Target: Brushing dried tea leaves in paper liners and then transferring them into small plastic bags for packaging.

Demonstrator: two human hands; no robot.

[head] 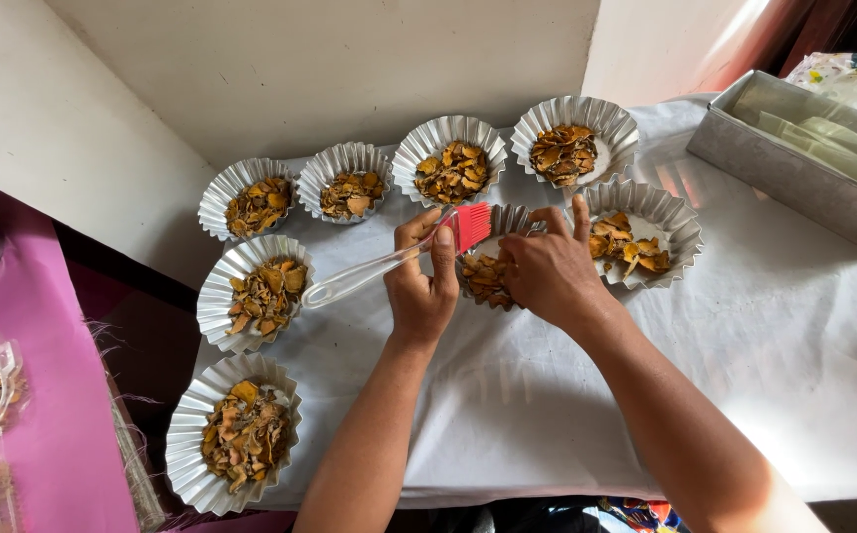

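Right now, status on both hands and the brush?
Left hand grips the brush, red bristles over the middle foil cup. Right hand steadies that cup. Filled cups close around.

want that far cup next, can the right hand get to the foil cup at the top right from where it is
Probably yes: the right hand rests on the middle cup, and the top right cup sits just beyond its fingertips with nothing between them.

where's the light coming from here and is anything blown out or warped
Head view: light comes from the upper right, glaring on the white cloth there and streaking by the metal tray; the left hand with the brush and the right hand are sharp; the wide lens bends the edges, and the pink surface lies dimmer.
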